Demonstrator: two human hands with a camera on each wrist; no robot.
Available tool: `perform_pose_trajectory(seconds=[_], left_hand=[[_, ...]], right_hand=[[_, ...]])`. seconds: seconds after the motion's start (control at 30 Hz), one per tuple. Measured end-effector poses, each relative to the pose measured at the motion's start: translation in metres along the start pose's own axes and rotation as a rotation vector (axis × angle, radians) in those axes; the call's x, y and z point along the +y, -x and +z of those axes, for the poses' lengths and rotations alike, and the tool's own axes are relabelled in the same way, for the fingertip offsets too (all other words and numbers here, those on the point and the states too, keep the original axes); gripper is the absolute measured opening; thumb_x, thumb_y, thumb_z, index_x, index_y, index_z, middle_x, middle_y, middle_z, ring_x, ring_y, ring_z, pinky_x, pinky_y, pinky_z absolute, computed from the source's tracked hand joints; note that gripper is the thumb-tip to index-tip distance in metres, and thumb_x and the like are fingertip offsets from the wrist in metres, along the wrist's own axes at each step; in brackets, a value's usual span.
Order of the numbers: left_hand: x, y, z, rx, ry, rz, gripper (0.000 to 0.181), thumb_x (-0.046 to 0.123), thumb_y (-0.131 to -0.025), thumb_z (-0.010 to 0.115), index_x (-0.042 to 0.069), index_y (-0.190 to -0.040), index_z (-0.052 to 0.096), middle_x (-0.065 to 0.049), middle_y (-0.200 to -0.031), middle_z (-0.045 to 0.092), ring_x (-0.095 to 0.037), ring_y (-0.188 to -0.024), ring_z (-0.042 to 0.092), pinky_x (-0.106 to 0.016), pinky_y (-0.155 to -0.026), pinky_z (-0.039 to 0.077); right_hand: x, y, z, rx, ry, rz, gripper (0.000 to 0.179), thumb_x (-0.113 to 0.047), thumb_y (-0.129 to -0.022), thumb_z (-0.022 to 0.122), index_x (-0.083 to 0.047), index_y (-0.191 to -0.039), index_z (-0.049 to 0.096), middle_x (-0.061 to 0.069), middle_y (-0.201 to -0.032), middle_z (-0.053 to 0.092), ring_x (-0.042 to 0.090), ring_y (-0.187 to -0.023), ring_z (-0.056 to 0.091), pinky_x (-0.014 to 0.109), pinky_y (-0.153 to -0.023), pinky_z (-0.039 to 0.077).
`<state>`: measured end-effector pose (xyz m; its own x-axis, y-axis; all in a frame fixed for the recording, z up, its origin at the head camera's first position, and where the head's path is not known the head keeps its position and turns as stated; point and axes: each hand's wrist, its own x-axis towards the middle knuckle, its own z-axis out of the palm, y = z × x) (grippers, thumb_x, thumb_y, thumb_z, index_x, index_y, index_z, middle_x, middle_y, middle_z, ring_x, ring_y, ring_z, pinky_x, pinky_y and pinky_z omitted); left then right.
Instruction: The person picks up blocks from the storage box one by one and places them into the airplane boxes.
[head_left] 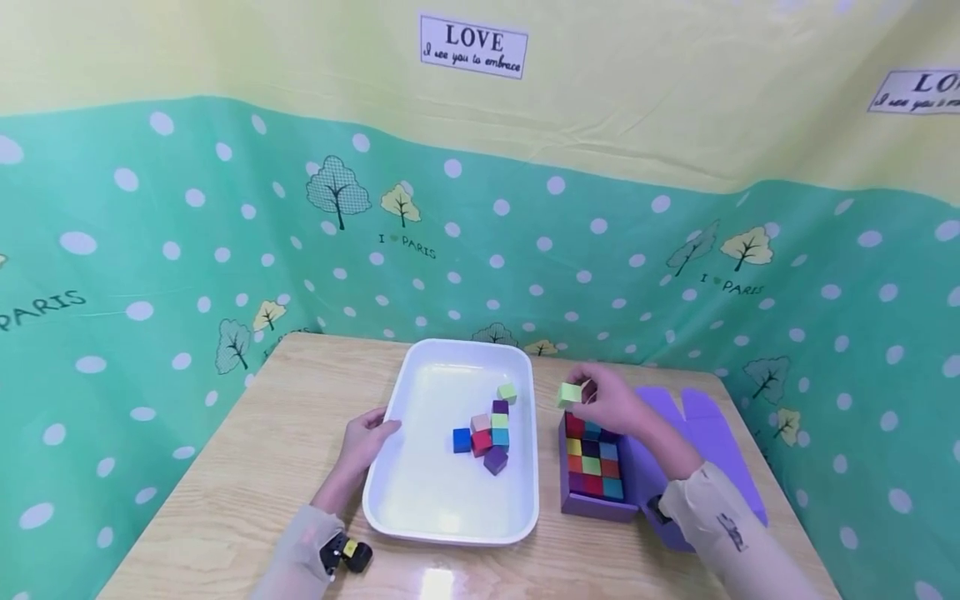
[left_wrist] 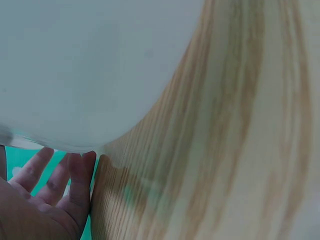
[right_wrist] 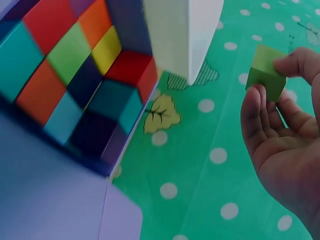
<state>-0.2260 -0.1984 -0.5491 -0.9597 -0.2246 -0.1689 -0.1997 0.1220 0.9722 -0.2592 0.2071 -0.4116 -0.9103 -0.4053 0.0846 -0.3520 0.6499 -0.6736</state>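
Note:
My right hand [head_left: 606, 400] pinches a light green cube [head_left: 569, 395] between thumb and fingers, up over the far end of a purple box [head_left: 597, 507]. Inside that box, rows of coloured cubes [right_wrist: 70, 52] sit packed together; the far end of the box lies under the raised hand. My left hand [head_left: 362, 442] grips the left rim of a white tray [head_left: 450, 533], thumb over the edge and fingers outside below it. Several loose cubes lie in the tray, among them a blue cube [head_left: 461, 440], a pink cube [head_left: 480, 423] and a light green cube [head_left: 507, 392].
The purple box's lid [head_left: 712, 442] is folded back to the right, partly behind my right forearm. Tray and box stand side by side on a wooden table [head_left: 247, 467]. A green and yellow printed curtain [head_left: 420, 283] hangs around the table's back and sides.

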Motion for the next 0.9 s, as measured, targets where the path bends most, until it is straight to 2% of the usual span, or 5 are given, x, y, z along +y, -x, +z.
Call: perform_pose_trajectory(seconds=[0.2, 0.33, 0.5, 0.73, 0.9], left_hand=[[-0.001, 0.000, 0.000, 0.001, 0.006, -0.001, 0.051, 0.016, -0.085, 0.070, -0.005, -0.130, 0.056, -0.027, -0.122, 0.060, -0.031, -0.098, 0.065, -0.034, -0.079, 0.058], [-0.002, -0.001, 0.000, 0.005, 0.001, 0.003, 0.052, 0.017, -0.085, 0.070, -0.005, -0.130, 0.055, -0.027, -0.121, 0.060, -0.031, -0.098, 0.064, -0.034, -0.079, 0.058], [-0.003, 0.000, 0.000, -0.007, -0.005, -0.011, 0.054, 0.019, -0.085, 0.069, -0.004, -0.132, 0.054, -0.027, -0.123, 0.058, -0.033, -0.103, 0.063, -0.035, -0.082, 0.057], [-0.001, 0.003, 0.002, -0.042, 0.004, -0.021, 0.055, 0.021, -0.087, 0.068, -0.003, -0.134, 0.052, -0.027, -0.125, 0.057, -0.034, -0.105, 0.062, -0.036, -0.083, 0.057], [0.000, 0.001, -0.001, -0.020, -0.001, -0.016, 0.053, 0.020, -0.086, 0.069, -0.003, -0.132, 0.054, -0.026, -0.124, 0.058, -0.034, -0.104, 0.062, -0.034, -0.081, 0.057]], right_hand=[[0.011, 0.008, -0.007, -0.023, 0.037, 0.032, 0.030, -0.004, -0.078, 0.073, -0.004, -0.106, 0.062, 0.006, -0.094, 0.060, 0.020, -0.078, 0.055, 0.031, -0.064, 0.052], [0.019, 0.013, -0.005, -0.060, 0.097, 0.020, 0.030, -0.009, -0.078, 0.075, -0.006, -0.106, 0.064, 0.005, -0.098, 0.061, 0.018, -0.079, 0.057, 0.029, -0.065, 0.053], [0.028, 0.021, 0.002, -0.097, 0.117, 0.021, 0.030, -0.006, -0.077, 0.074, -0.008, -0.105, 0.065, 0.002, -0.095, 0.061, 0.017, -0.078, 0.056, 0.029, -0.065, 0.052], [0.039, 0.027, 0.009, -0.088, 0.132, 0.029, 0.028, -0.006, -0.076, 0.077, -0.011, -0.102, 0.067, 0.002, -0.096, 0.060, 0.017, -0.074, 0.053, 0.028, -0.061, 0.050], [0.045, 0.023, 0.014, -0.092, 0.166, 0.065, 0.029, -0.009, -0.077, 0.079, -0.015, -0.103, 0.068, 0.000, -0.097, 0.060, 0.017, -0.079, 0.053, 0.029, -0.066, 0.051]])
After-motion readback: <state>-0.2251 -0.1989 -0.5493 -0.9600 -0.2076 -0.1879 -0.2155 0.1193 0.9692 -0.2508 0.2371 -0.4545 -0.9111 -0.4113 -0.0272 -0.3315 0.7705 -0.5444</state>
